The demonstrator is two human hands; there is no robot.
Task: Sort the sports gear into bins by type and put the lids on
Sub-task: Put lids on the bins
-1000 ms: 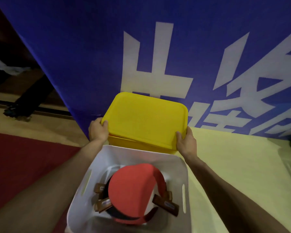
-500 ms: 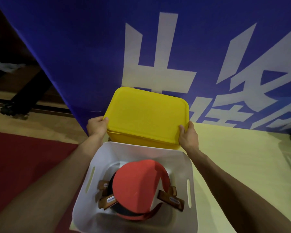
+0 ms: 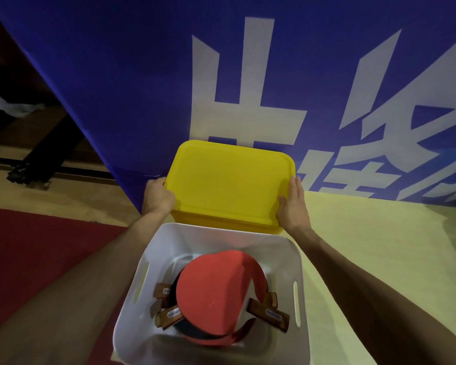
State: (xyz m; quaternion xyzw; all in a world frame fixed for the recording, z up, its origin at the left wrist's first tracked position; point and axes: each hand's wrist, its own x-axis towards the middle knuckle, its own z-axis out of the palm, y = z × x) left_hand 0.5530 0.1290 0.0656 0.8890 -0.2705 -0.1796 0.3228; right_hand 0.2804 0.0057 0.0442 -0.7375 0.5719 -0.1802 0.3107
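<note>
**Yellow lid down level on its bin**

Across the top of the frame, a blue fabric banner (image 3: 116, 75) with big white characters. Below it, pale yellow-green floor matting (image 3: 379, 259) at right and dark red carpet (image 3: 37, 254) at left. Lower centre, an open white plastic bin (image 3: 221, 238) with slotted handles, not yet lidded, holding a stack of red-faced table tennis paddles (image 3: 216, 293) with wooden handles. Just above it, hard against the banner, a yellow plastic bin (image 3: 227, 226) under a flat rectangular yellow lid (image 3: 229, 185).

Compared with a second ago: lid no longer tilted with a gap along its near edge. Lies level now, near edge flush along the rim. Probably seated or close to it, so likely one bin closed and the white one next.

At the lid's left edge, left hand (image 3: 157, 196), fingers curled over the rim and gripping it. At the right edge, right hand (image 3: 291, 206), fingers straight along the lid's side, thumb laid on top, pressing rather than clutching.

Hidden: contents of the yellow bin, its far side, whether the lid has clicked home. No lid for the white bin in view. Paddle count hard to make out, handle labels too small to read.
</note>
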